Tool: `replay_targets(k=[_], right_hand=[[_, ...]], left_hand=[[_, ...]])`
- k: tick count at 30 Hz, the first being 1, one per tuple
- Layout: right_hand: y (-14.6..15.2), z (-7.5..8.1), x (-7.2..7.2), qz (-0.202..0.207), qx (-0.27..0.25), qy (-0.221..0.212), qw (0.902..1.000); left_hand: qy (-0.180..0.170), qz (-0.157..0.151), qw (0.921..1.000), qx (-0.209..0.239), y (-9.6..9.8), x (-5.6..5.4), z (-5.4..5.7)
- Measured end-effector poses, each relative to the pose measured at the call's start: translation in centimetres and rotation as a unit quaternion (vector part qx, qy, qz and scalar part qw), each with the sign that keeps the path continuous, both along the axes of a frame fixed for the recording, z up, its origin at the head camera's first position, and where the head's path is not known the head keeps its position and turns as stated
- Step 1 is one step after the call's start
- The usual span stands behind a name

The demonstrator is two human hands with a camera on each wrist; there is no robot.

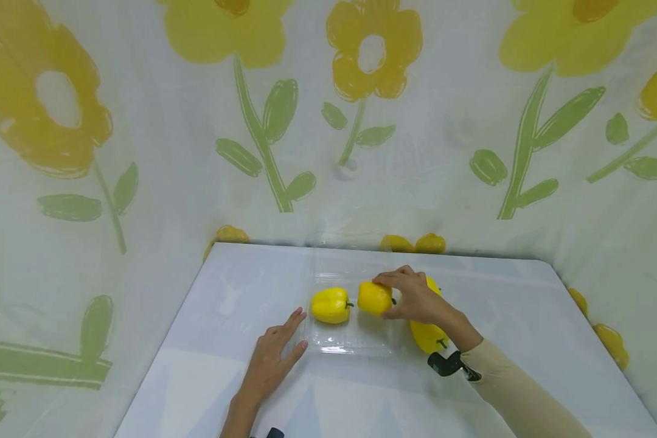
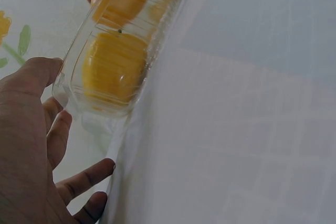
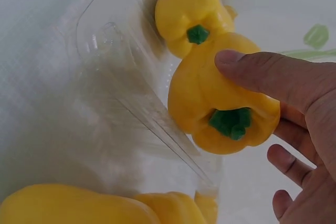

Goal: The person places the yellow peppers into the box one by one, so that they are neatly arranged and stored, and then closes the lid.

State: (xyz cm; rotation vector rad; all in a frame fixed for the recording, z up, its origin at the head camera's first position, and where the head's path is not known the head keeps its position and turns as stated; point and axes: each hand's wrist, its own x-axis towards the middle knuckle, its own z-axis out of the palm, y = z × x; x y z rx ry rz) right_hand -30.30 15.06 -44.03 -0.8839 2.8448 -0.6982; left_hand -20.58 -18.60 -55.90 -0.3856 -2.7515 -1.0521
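Observation:
A clear plastic clamshell box (image 1: 336, 339) lies with its lid folded back on the table. One yellow bell pepper (image 1: 330, 305) sits in its left half, stem pointing right, and shows through the plastic wall in the left wrist view. My right hand (image 1: 416, 297) pinches a second yellow bell pepper (image 3: 220, 87) between thumb and fingers, over the box's right part. Beside the box's left edge is my left hand (image 1: 268, 362), fingers spread and loosely extended; in the left wrist view a fingertip (image 2: 55, 64) is right at the box's corner.
More yellow bell peppers (image 1: 428, 337) lie on the white table (image 1: 487, 292) to the right of the box, partly hidden by my right hand. A flower-printed curtain (image 1: 432, 152) hangs behind the table and along both sides.

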Motion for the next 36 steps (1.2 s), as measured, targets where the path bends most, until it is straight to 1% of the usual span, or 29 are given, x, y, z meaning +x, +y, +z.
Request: replay_targets(k=[7,16,21,29,32,36], right_hand=[[-0.1,-0.7,0.0,-0.012,0.010,-0.016,0.9997],[-0.3,-1.1,-0.1,-0.015,0.015,-0.021,0.9996],[-0.4,-1.6,-0.1,-0.016,0.023,-0.033,0.9991],[-0.3,-2.6,-0.4,-0.010,0.037,-0.014,0.9992],[-0.3,-2.8,-0.5,-0.014,0.048,-0.020,0.9986],[-0.5,-2.6,-0.6,-0.020,0.053,-0.029,0.9980]], left_hand=[[0.010,0.003,0.9999,-0.009,0.2,0.1,-0.3],[0.006,0.002,1.0000,-0.003,0.2,0.1,-0.3],[0.004,0.003,1.0000,-0.008,0.2,0.2,-0.4],[0.001,-0.004,1.0000,0.002,0.3,0.2,-0.3],[0.004,-0.002,1.0000,0.001,0.2,0.2,-0.2],[0.008,0.003,1.0000,-0.005,0.1,0.0,-0.1]])
